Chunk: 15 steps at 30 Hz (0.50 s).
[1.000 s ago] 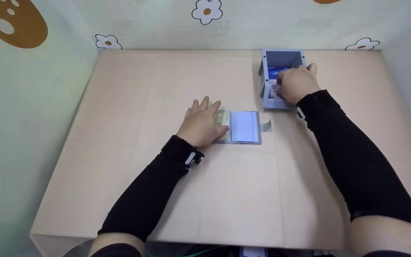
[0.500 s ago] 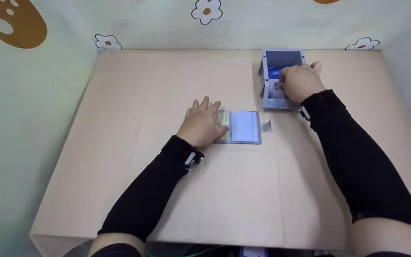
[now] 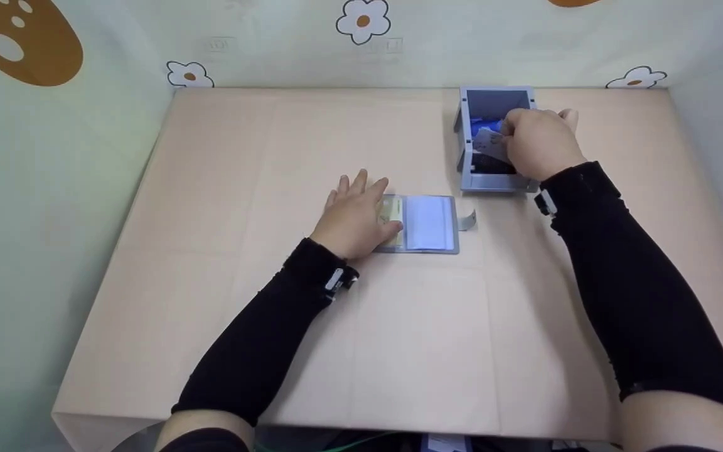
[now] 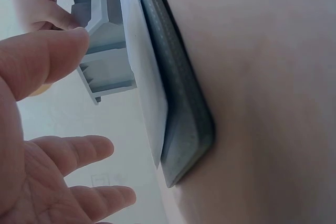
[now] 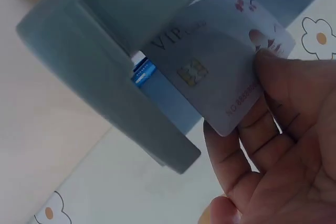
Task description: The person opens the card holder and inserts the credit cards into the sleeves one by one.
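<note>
An open grey card holder point(image 3: 425, 223) with clear sleeves lies mid-table; its edge point(image 4: 178, 108) fills the left wrist view. My left hand point(image 3: 356, 213) rests flat on its left page, fingers straight. A grey box point(image 3: 493, 141) stands at the back right with a blue card point(image 3: 482, 125) inside. My right hand point(image 3: 537, 143) pinches a pale grey VIP card point(image 3: 489, 145) just above the box. In the right wrist view the VIP card point(image 5: 223, 59) is between thumb and fingers, over the box point(image 5: 100, 77) and a blue card point(image 5: 143, 73).
The beige table point(image 3: 273, 157) is walled by pale panels with flower prints point(image 3: 363, 20). A small grey strap tab point(image 3: 468, 220) sticks out from the holder's right side. The table's front edge point(image 3: 336, 427) is close to my body.
My right hand has lifted the VIP card up and back out of the grey box. The left hand has stayed on the card holder.
</note>
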Available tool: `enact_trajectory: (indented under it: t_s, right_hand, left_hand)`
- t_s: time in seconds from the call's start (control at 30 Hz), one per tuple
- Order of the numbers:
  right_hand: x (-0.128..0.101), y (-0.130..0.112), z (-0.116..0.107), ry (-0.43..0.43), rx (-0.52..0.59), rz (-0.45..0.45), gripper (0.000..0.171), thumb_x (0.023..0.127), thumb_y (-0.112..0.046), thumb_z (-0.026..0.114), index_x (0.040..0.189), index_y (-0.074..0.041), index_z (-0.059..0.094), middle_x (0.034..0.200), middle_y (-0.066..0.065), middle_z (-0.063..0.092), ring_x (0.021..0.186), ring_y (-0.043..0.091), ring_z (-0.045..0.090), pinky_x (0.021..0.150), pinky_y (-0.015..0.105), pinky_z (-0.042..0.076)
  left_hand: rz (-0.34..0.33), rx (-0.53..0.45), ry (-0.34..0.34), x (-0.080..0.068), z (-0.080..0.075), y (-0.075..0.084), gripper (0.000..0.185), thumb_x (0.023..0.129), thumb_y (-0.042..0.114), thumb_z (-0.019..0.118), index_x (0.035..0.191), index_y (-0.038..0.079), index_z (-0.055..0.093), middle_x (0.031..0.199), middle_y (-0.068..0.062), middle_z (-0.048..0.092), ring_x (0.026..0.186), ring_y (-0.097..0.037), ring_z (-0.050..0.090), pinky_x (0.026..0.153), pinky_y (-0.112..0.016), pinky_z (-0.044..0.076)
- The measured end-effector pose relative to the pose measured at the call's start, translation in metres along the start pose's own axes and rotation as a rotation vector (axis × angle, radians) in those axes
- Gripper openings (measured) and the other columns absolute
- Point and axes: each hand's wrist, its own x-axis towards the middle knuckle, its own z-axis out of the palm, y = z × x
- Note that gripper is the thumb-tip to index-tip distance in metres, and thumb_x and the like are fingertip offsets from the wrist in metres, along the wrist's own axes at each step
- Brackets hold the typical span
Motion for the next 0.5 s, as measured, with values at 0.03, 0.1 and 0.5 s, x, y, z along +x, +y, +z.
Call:
enact_trajectory:
  t_s: [0.03,0.1,0.5]
  right_hand:
    - [-0.002,-0.001,-0.001,0.015,0.018,0.013,0.018,0.105,-0.011,0.056,0.112,-0.002,0.069,0.117,0.021,0.074,0.104,0.041,0.058,0.115,0.062,0.016]
    - [-0.005,-0.002,-0.001,0.049,0.051,0.030,0.020,0.105,-0.011,0.056,0.116,0.000,0.069,0.118,0.023,0.073,0.107,0.042,0.061,0.116,0.062,0.019]
    - [-0.035,-0.026,0.001,0.251,0.289,0.009,0.020,0.107,-0.014,0.057,0.118,0.001,0.066,0.113,0.018,0.069,0.098,0.028,0.063,0.083,0.037,0.049]
  left_hand:
    - [0.000,-0.001,0.001,0.000,0.000,0.000,0.088,0.098,0.057,0.066,0.168,0.022,0.027,0.177,-0.017,0.008,0.162,-0.046,0.002,0.131,-0.061,0.007]
    - [0.000,-0.001,0.002,0.000,0.000,0.000,0.088,0.098,0.057,0.066,0.168,0.022,0.027,0.177,-0.017,0.009,0.162,-0.046,0.003,0.131,-0.061,0.007]
    - [0.023,-0.026,0.045,0.000,-0.003,0.001,0.086,0.100,0.055,0.064,0.168,0.017,0.028,0.176,-0.017,0.016,0.162,-0.045,0.009,0.131,-0.060,0.011]
